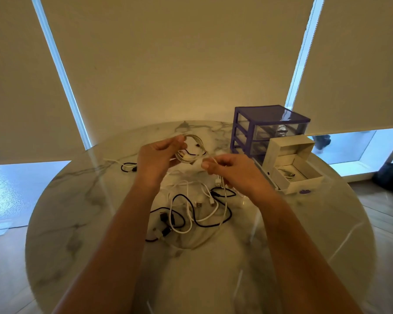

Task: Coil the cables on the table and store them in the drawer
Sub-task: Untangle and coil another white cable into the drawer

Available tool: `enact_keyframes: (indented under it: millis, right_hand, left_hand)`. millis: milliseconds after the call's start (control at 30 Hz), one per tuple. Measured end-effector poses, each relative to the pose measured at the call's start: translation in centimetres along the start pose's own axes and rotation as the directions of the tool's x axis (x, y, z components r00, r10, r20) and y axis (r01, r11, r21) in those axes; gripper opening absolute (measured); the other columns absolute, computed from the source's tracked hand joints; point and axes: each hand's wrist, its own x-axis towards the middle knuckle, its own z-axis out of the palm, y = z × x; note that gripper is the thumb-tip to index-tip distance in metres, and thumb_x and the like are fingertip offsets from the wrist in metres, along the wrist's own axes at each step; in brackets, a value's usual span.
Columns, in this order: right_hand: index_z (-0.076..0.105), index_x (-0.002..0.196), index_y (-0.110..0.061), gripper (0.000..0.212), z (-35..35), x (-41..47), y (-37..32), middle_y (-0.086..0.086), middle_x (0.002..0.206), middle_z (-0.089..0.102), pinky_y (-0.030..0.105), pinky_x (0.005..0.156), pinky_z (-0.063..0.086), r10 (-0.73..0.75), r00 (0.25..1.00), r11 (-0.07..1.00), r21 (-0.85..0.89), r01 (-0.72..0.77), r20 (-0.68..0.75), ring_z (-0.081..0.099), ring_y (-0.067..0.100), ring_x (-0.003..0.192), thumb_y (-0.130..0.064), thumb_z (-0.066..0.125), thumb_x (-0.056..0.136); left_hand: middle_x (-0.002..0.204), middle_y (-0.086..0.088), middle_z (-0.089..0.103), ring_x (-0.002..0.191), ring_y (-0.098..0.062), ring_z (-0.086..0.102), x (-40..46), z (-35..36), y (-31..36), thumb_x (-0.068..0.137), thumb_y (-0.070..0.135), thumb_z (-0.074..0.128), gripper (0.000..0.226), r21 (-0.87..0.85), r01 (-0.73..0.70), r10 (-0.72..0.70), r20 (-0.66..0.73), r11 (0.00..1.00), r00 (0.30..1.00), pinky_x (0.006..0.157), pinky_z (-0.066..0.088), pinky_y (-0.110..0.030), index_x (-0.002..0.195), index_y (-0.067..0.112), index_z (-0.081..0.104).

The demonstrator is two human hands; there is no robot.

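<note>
Head view: left hand [160,155] grips white coiled cable [192,150] at frame centre, right hand [229,171] pinches its loose end, tangled black and white cables [191,211] on marble tabletop [77,211] below, purple plastic drawer unit [268,130] centre right.

- We can read no text, brand or number anywhere.
- We see a small purple mark [305,191] on the white box [301,182], too blurred to read.
</note>
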Motion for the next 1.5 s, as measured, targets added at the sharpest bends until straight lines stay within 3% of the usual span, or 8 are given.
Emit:
enact_keyframes:
  millis: [100,200,533,633,800,1033,1333,1500]
  right_hand:
    - [0.074,0.098,-0.015,0.017,-0.5,-0.4,0.2,0.004,0.083,0.07,0.024,0.067,0.053,0.14,0.945,0.987,0.03,-0.156,0.296,0.058,0.013,0.066,-0.023,0.072,0.083]
    - [0.072,0.098,-0.011,0.015,-0.6,-0.5,0.5,0.012,0.096,0.071,0.035,0.088,0.053,0.111,0.873,0.981,0.089,-0.173,0.474,0.065,0.018,0.08,-0.008,0.068,0.084]
    - [0.069,0.104,0.0,0.018,-1.8,-0.9,0.9,0.004,0.082,0.073,0.021,0.076,0.057,0.169,0.788,0.97,0.043,-0.24,0.592,0.069,0.014,0.078,-0.005,0.063,0.087]
    - [0.069,0.102,0.0,0.017,-1.6,-0.6,1.0,0.008,0.087,0.074,0.024,0.072,0.058,0.129,0.838,0.949,0.178,-0.259,0.529,0.071,0.019,0.077,-0.006,0.062,0.088]
    - [0.067,0.108,-0.002,0.02,-1.7,0.7,1.8,0.011,0.09,0.069,0.029,0.07,0.059,0.059,0.996,0.833,0.546,-0.088,0.07,0.07,0.022,0.076,-0.01,0.056,0.093]
    - [0.067,0.114,-0.009,0.023,-1.7,1.6,2.4,0.015,0.093,0.064,0.029,0.075,0.058,0.064,0.957,0.808,0.578,0.117,-0.282,0.07,0.023,0.08,-0.013,0.052,0.097]
    - [0.063,0.118,-0.002,0.026,-1.1,1.5,2.0,0.009,0.09,0.066,0.027,0.069,0.057,0.039,0.969,0.704,0.694,0.148,-0.246,0.068,0.018,0.073,-0.012,0.052,0.096]
    - [0.065,0.117,-0.006,0.026,0.3,1.4,1.4,0.007,0.095,0.07,0.023,0.054,0.042,0.034,0.994,0.818,0.574,0.034,-0.108,0.053,0.013,0.057,-0.017,0.053,0.096]
  left_hand:
    - [0.08,0.002,0.075,0.075,-0.01,0.07,0.5,-1.0,0.3,0.085,0.024,0.071,0.016,-0.131,-0.005,-0.013,-0.137,0.991,0.99,0.071,0.057,-0.024,0.097,0.014,0.073]
    - [0.078,0.005,0.075,0.074,-0.007,0.069,0.6,-1.7,0.6,0.086,0.025,0.07,0.015,-0.209,-0.007,-0.032,-0.18,0.978,0.983,0.07,0.056,-0.022,0.097,0.015,0.072]
    - [0.089,0.001,0.074,0.076,-0.008,0.068,0.8,-2.2,1.1,0.086,0.026,0.071,0.029,-0.331,-0.011,-0.074,-0.241,0.944,0.968,0.067,0.055,-0.02,0.11,0.01,0.071]
    - [0.088,0.0,0.074,0.078,-0.011,0.068,0.8,-2.4,1.1,0.085,0.025,0.072,0.03,-0.354,-0.008,-0.082,-0.239,0.935,0.968,0.069,0.055,-0.021,0.11,0.009,0.071]
    - [0.089,-0.001,0.072,0.081,-0.013,0.068,0.4,-2.3,1.1,0.086,0.023,0.071,0.026,-0.35,0.029,-0.082,-0.14,0.936,0.987,0.077,0.057,-0.024,0.108,0.009,0.072]
    - [0.086,-0.001,0.067,0.078,-0.013,0.066,-0.2,-1.2,0.9,0.086,0.022,0.07,0.023,-0.254,0.107,-0.107,0.015,0.961,0.994,0.068,0.056,-0.02,0.104,0.009,0.073]
    - [0.092,-0.002,0.073,0.075,-0.011,0.069,-1.0,0.5,0.3,0.082,0.025,0.073,0.023,-0.16,0.18,-0.167,0.089,0.971,0.982,0.063,0.054,-0.019,0.101,0.012,0.075]
    - [0.091,-0.009,0.072,0.078,-0.017,0.069,-1.1,1.6,-0.5,0.083,0.023,0.073,0.025,-0.148,0.132,-0.126,0.054,0.98,0.991,0.063,0.054,-0.021,0.103,0.007,0.074]
